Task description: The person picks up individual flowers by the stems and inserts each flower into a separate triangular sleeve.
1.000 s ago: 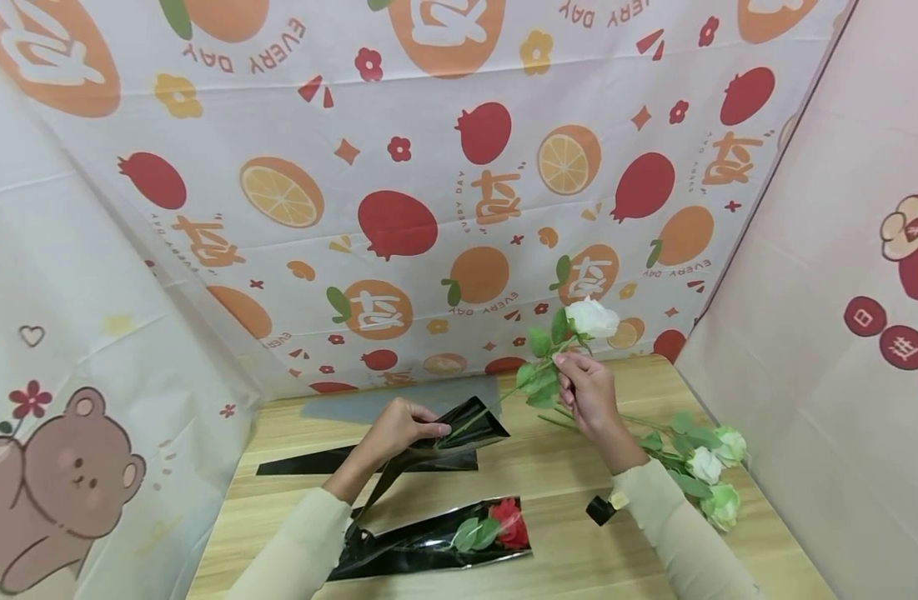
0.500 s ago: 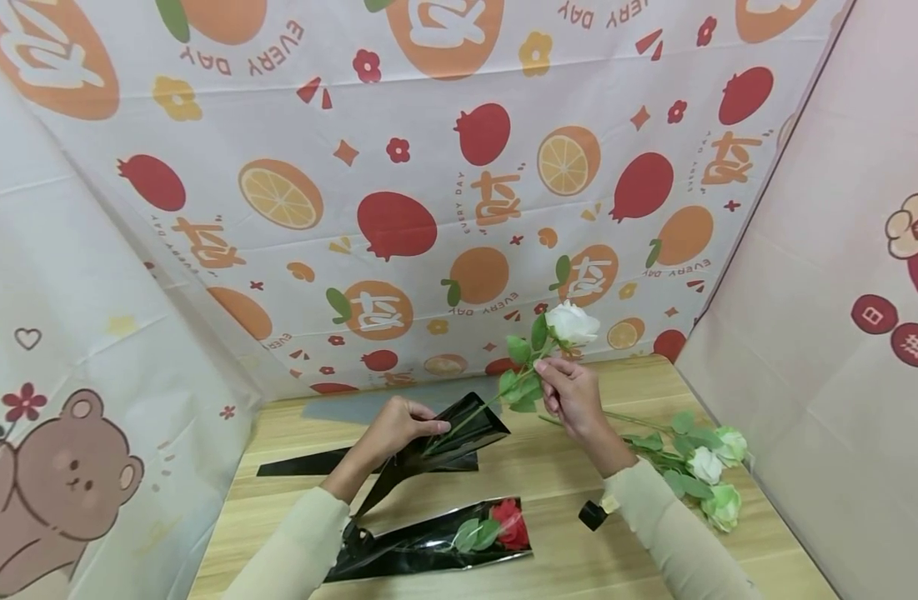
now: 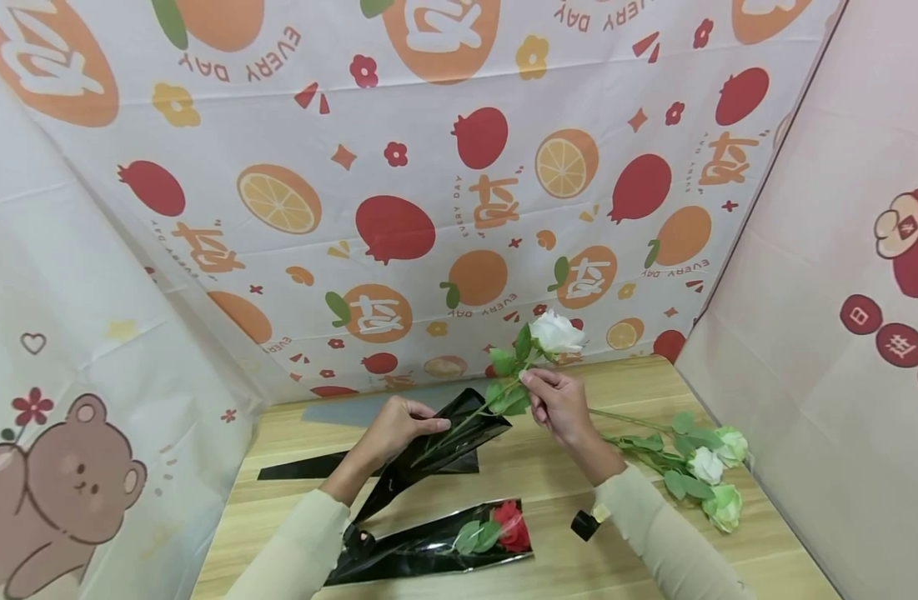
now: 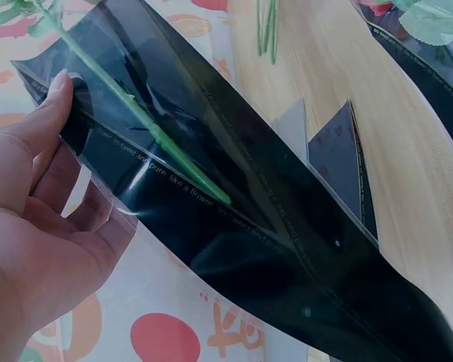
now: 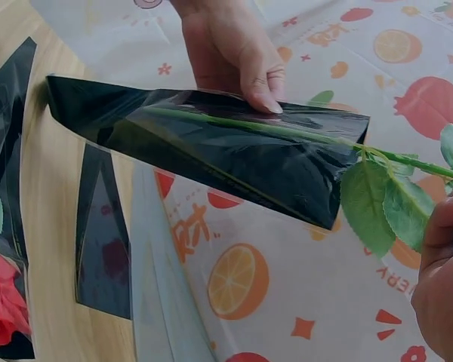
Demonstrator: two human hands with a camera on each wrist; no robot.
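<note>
A white rose (image 3: pixel 558 332) with green leaves is pinched near the top of its stem by my right hand (image 3: pixel 562 407). Its stem (image 4: pixel 166 143) runs down inside a black flower sleeve (image 5: pixel 211 143) with a clear front and small printed lettering along the edges. At the sleeve's wide mouth, my left hand (image 3: pixel 400 427) grips one edge between thumb and fingers. The leaves (image 5: pixel 385 200) sit just outside the mouth. The sleeve slants above the table, its narrow end towards the lower left.
A wrapped red rose (image 3: pixel 509 527) lies at the front of the wooden table (image 3: pixel 556 475). Behind the left hand are flat black sleeves (image 3: pixel 301 467) and greyish clear ones (image 3: pixel 331 410). Several white and pale green roses (image 3: pixel 704 467) lie on the right.
My right hand has moved left and slightly down with the white rose. The stem has slid deeper into the black sleeve, and the leaves now reach its mouth. My left hand stays in place.
</note>
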